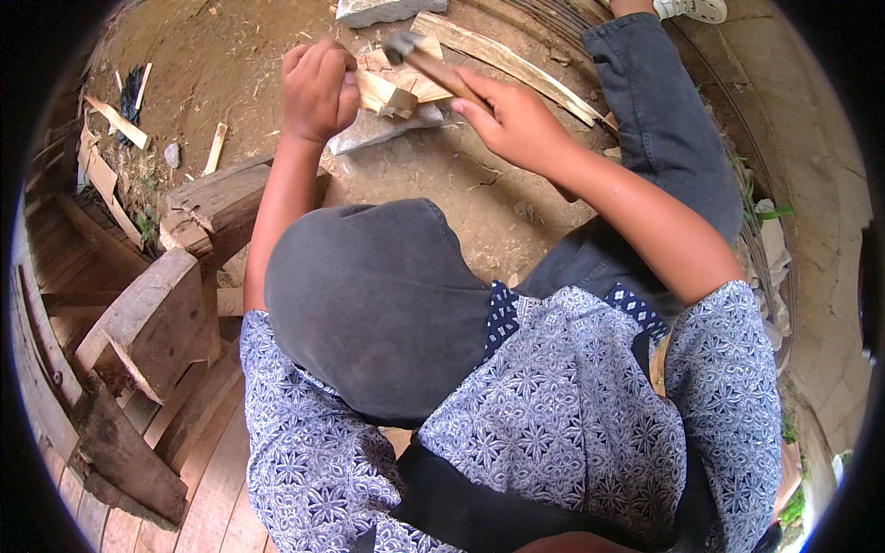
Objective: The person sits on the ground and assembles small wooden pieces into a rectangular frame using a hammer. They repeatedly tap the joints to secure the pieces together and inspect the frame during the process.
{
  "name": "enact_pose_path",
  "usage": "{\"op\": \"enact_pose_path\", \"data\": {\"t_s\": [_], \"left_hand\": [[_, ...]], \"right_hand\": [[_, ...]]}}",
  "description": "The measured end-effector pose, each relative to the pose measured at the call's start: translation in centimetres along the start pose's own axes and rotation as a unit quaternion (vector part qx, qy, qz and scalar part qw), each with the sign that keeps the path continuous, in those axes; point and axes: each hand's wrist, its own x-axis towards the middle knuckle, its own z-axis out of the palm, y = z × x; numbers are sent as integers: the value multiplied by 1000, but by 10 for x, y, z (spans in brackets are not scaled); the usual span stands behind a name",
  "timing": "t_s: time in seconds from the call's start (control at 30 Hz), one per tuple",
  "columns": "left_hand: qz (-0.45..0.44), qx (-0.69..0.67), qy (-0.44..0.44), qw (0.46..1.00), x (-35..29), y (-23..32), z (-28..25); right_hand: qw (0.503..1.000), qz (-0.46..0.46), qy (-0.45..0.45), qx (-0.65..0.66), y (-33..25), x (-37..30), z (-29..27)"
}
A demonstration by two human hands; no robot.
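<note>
Our right hand (513, 122) wraps the wooden-handled hammer (433, 67), which angles up-left from the grip. Left hand (319, 90) is curled; we can't tell around what. Wood block (380, 92) just right of it.

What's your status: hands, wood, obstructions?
Right hand gripping hammer. Left hand curled beside wood block. Pale stone, long wood strip close by; neither apparently blocking hammer.

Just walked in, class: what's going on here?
The person's right hand holds a wooden-handled hammer. The left hand is closed beside a pale wooden block; whether it holds anything is hard to tell. Below the block, a grey stone slab shows on the dirt ground.
</note>
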Motion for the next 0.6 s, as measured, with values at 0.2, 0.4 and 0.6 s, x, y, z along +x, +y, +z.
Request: {"op": "enact_pose_path", "data": {"t_s": [0.2, 0.4, 0.6], "left_hand": [[2, -6, 10, 1000, -11, -13, -11], [-3, 13, -1, 1000, -18, -12, -13], [-18, 15, -26, 999, -15, -17, -19]], "right_hand": [[999, 43, -23, -17, -37, 20, -26], [989, 51, -122, -66, -3, 16, 1], [997, 45, 29, 58, -24, 18, -15]]}}
